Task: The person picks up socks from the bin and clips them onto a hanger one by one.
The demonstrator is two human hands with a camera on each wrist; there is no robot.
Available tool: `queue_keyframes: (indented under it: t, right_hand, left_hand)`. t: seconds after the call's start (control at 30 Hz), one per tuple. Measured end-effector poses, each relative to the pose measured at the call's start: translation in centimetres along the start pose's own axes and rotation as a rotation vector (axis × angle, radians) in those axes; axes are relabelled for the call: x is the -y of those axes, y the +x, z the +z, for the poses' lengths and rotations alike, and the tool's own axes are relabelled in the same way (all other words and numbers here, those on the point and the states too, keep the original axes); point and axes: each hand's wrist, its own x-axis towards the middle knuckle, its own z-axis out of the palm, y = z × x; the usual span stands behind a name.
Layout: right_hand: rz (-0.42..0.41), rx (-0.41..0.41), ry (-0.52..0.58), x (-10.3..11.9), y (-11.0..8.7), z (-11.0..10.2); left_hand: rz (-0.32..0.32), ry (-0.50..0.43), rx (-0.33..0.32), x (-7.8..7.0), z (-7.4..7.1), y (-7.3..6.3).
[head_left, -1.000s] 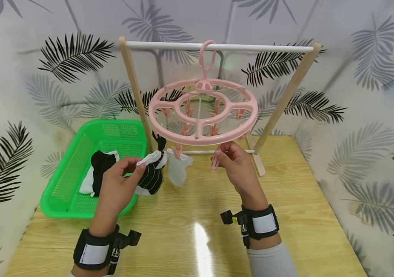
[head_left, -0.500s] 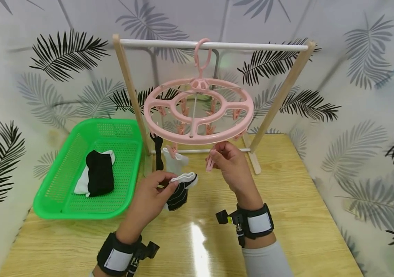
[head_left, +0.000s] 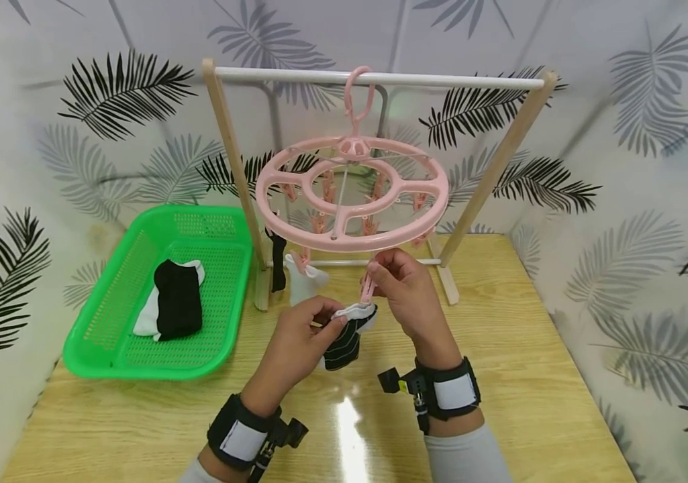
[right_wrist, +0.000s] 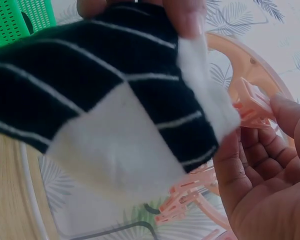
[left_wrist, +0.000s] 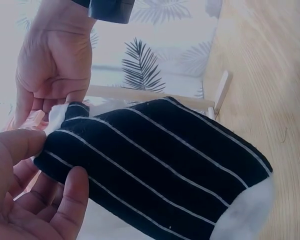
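Observation:
My left hand (head_left: 304, 339) pinches the white cuff of a black sock with thin white stripes (head_left: 344, 345). The sock's white patch shows at the lower right in the left wrist view. My right hand (head_left: 407, 288) pinches a pink clothespin (head_left: 368, 288) below the front rim of a round pink hanger (head_left: 352, 243). The clothespin's tip meets the sock's cuff; in the right wrist view the clothespin (right_wrist: 252, 102) is at the cuff's edge. Whether its jaws have closed on the cloth I cannot tell.
The hanger hooks over a white rod (head_left: 458, 81) on a wooden stand. Several pink clothespins dangle from it; one holds a white sock (head_left: 305, 282). A black sock (head_left: 278, 261) hangs left of it. A green basket (head_left: 80, 352) contains black-and-white socks (head_left: 177, 302).
My left hand has carried the striped sock rightward from beside the basket to the clothespin. My right hand has stayed near the hanger's front rim, holding the clothespin throughout.

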Motion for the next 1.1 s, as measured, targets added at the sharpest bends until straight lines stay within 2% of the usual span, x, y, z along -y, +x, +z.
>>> queue_keyframes:
  t: [0.33, 0.67, 1.1]
  right_hand:
    - [-0.007, -0.008, -0.036, -0.1, 0.0, 0.1]
    - [-0.022, -0.008, -0.057, 0.0, 0.0, 0.2]
    - [-0.029, 0.03, -0.052, -0.2, 0.0, 0.3]
  left_hand:
    - [0.041, 0.007, 0.004, -0.4, 0.3, 0.9]
    - [0.039, -0.027, -0.022, -1.1, 0.2, 1.8]
    - [0.052, -0.021, -0.038, -1.0, -0.3, 2.2]
